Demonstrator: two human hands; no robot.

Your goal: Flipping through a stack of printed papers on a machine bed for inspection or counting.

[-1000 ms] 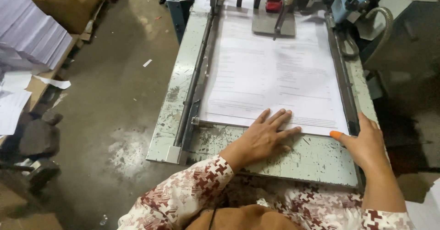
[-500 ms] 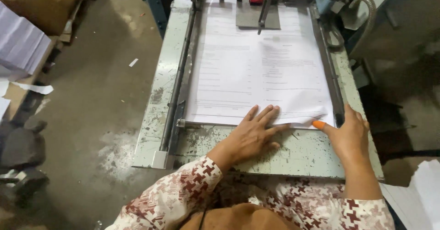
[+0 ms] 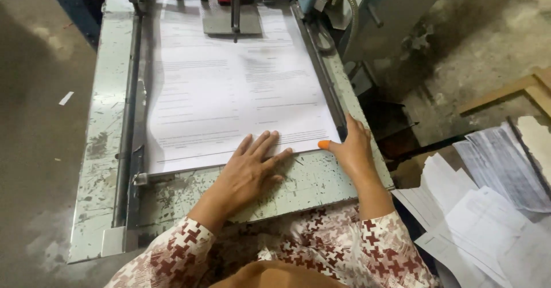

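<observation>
A stack of white printed sheets point(image 3: 241, 87) lies flat on the pale green metal machine table point(image 3: 100, 150). My left hand point(image 3: 249, 170) rests flat at the stack's near edge, fingers spread and tips lying on the top sheet. At the near right corner of the stack, my right hand point(image 3: 353, 147) presses against the paper's edge with the thumb, beside the right side rail point(image 3: 321, 73). Neither hand grips anything.
A dark metal guide rail point(image 3: 135, 93) runs along the left of the paper. The machine's clamp and head point(image 3: 232, 4) sit at the far end. Loose printed sheets point(image 3: 488, 207) are piled on the floor at the right. Grey concrete floor lies at the left.
The view has swung to the right, bringing the floor papers on the right into sight. Both hands stay at the stack's near edge, barely moved.
</observation>
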